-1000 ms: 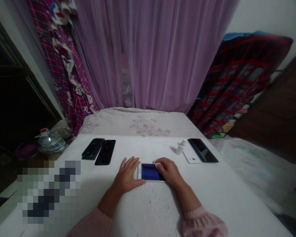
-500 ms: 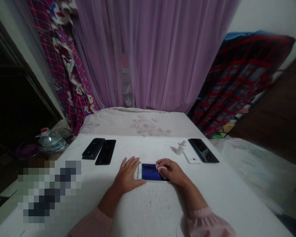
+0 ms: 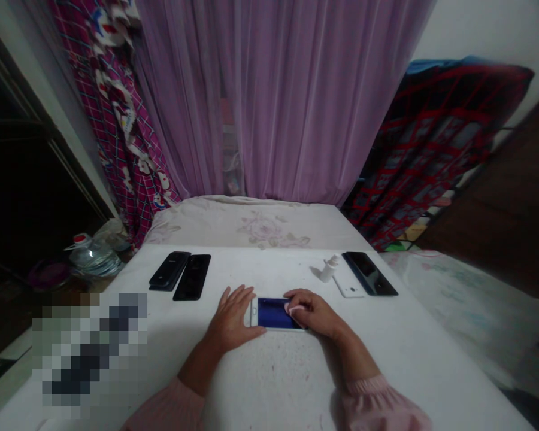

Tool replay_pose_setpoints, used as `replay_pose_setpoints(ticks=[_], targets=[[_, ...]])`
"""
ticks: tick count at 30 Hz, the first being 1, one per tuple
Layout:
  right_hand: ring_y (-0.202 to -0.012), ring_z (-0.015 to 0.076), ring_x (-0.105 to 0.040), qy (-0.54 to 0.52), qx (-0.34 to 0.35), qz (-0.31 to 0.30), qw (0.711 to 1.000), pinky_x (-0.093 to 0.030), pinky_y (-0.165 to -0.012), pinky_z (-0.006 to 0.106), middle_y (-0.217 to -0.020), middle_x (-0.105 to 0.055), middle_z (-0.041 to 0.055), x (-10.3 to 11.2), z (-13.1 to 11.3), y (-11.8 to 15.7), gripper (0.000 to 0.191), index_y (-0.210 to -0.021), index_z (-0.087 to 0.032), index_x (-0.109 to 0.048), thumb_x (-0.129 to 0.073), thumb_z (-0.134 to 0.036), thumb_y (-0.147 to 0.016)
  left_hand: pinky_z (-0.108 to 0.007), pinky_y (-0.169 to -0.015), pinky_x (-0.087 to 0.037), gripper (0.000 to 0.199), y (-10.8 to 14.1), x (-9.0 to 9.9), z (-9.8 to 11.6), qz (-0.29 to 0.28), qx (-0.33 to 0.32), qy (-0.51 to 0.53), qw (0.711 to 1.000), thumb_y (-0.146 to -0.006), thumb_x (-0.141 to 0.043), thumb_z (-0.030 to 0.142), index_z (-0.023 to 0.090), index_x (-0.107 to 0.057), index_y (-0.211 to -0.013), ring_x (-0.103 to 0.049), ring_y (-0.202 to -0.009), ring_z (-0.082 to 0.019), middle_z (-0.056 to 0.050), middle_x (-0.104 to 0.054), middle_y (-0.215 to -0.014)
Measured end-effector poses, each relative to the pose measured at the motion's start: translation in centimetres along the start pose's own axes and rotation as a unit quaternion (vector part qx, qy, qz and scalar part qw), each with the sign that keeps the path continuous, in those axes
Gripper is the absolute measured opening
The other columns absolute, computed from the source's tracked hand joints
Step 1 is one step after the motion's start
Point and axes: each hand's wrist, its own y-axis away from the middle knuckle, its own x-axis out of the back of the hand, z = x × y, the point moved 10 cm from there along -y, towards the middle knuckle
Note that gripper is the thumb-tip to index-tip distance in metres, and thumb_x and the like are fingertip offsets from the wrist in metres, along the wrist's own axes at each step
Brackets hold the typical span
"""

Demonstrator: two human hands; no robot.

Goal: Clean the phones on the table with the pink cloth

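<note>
A white smartphone with a blue-lit screen lies flat and sideways on the white-covered table. My left hand rests at its left end, fingers stretched out and thumb along the near edge. Over the right part of the screen, my right hand is closed on a small pink cloth, pressed to the glass. The phone's right end is hidden under that hand. Beyond my right hand stands a small white spray bottle, beside a white phone lying face down.
A dark phone lies at the right. Dark phones and a black phone lie at the left. A pixelated patch covers the near left. A purple curtain hangs behind the table; a water jug stands beyond its left edge.
Almost nothing differs. My right hand and the pink cloth have shifted very slightly on the screen; my left hand stays in place.
</note>
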Motion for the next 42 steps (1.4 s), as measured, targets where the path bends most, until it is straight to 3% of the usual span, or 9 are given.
replay_pose_setpoints(ticks=[6,12,16,20,27,31,42], targets=[[-0.106,0.0264,-0.063,-0.018,-0.036,-0.033,0.999,-0.05,-0.089,0.039,-0.119,-0.064,0.0118,-0.1,0.2,0.7,0.01,-0.065,-0.019,-0.072,-0.062,-0.023,-0.069,-0.056,-0.116,-0.019,0.075,0.0,-0.1,0.0,-0.005,-0.001,-0.001,1.0,-0.072,-0.073,0.058,0.02,-0.051,-0.133,-0.039,-0.137,-0.033,-0.014,-0.05,-0.143],[-0.099,0.0243,-0.064,0.038,0.03,0.011,0.999,-0.047,-0.09,0.039,-0.1,-0.072,0.009,0.0,-0.3,0.0,0.015,-0.079,-0.02,-0.071,-0.058,-0.026,-0.076,-0.056,-0.116,-0.018,0.076,0.1,0.0,-0.1,0.012,-0.006,-0.001,1.0,-0.073,-0.072,0.059,0.022,-0.049,-0.134,-0.039,-0.137,-0.033,-0.012,-0.051,-0.143],[-0.091,0.0225,-0.065,0.091,0.021,0.058,0.994,-0.048,-0.085,0.038,-0.096,-0.074,0.0076,0.3,0.0,-0.3,0.021,-0.088,-0.021,-0.071,-0.052,-0.028,-0.083,-0.055,-0.117,-0.017,0.075,0.0,-0.1,0.0,0.002,-0.005,0.002,1.0,-0.073,-0.072,0.059,0.023,-0.049,-0.135,-0.038,-0.138,-0.032,-0.012,-0.05,-0.144],[-0.091,0.0229,-0.066,0.097,0.018,0.067,0.993,-0.048,-0.086,0.038,-0.095,-0.074,0.0077,0.3,0.0,-0.3,0.022,-0.089,-0.022,-0.072,-0.052,-0.03,-0.084,-0.055,-0.117,-0.017,0.076,0.0,-0.2,-0.1,-0.01,0.006,-0.002,1.0,-0.072,-0.073,0.058,0.022,-0.049,-0.134,-0.037,-0.138,-0.032,-0.013,-0.049,-0.144],[-0.099,0.0231,-0.065,0.007,0.03,0.003,1.0,-0.05,-0.087,0.036,-0.096,-0.073,0.0092,0.1,-0.2,0.0,0.015,-0.077,-0.02,-0.071,-0.06,-0.03,-0.077,-0.055,-0.117,-0.017,0.075,0.0,0.0,0.0,-0.004,-0.001,0.002,1.0,-0.073,-0.072,0.059,0.024,-0.049,-0.135,-0.038,-0.138,-0.032,-0.012,-0.05,-0.144],[-0.102,0.0246,-0.065,0.001,0.026,-0.003,1.0,-0.049,-0.09,0.039,-0.102,-0.072,0.0108,0.1,0.1,0.1,0.014,-0.075,-0.019,-0.071,-0.063,-0.031,-0.075,-0.056,-0.116,-0.017,0.075,0.0,0.0,0.0,-0.006,0.005,0.0,1.0,-0.072,-0.074,0.057,0.022,-0.05,-0.133,-0.038,-0.137,-0.033,-0.013,-0.05,-0.144],[-0.091,0.0236,-0.066,0.095,0.005,0.07,0.993,-0.05,-0.085,0.038,-0.097,-0.074,0.0082,0.3,0.2,-0.2,0.025,-0.095,-0.021,-0.073,-0.054,-0.034,-0.084,-0.056,-0.117,-0.017,0.075,-0.2,-0.2,0.0,-0.025,0.022,-0.006,0.999,-0.072,-0.074,0.057,0.02,-0.051,-0.133,-0.037,-0.138,-0.033,-0.013,-0.049,-0.144]])
